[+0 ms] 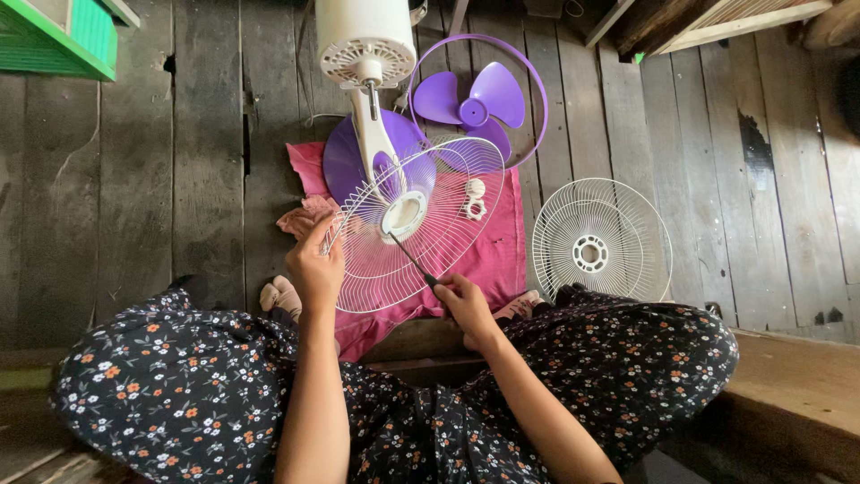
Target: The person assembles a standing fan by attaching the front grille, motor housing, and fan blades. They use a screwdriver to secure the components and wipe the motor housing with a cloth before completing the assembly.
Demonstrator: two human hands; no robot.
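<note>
A person is sitting on a dark plank floor [134, 179], working over a dismantled fan. The left hand [315, 269] is closing its grip on the left rim of a white wire fan guard [421, 229], tilted above a pink cloth [497, 255]. The right hand [464, 300], its grip wrapped tight around a screwdriver [414, 262], is pointing the tip at the guard's hub. Far behind are lying the white fan motor [365, 45] and purple blade [473, 99]. A second white guard [600, 240] is lying flat at right.
</note>
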